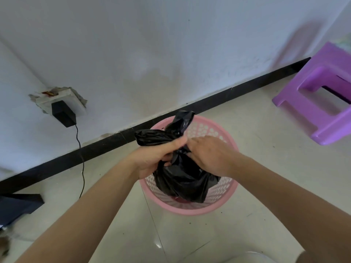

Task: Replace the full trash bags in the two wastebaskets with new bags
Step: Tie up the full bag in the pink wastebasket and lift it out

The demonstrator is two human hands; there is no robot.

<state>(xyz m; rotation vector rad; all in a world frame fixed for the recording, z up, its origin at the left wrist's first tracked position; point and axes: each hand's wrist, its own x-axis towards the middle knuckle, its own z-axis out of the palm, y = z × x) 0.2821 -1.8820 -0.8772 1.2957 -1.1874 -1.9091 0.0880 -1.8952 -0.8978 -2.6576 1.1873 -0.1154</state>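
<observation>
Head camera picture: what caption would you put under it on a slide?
Both hands, left and right, knot the neck of a full black trash bag over a pink wastebasket.

A black trash bag [182, 179] — gathered and bunched at its neck between both hands — hangs over a pink perforated wastebasket [224, 198] directly beneath them.

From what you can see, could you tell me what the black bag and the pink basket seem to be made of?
Black bag: thin glossy plastic film, judging by its creases and sheen. Pink basket: probably rigid moulded plastic with a smooth finish; its walls are perforated.
</observation>
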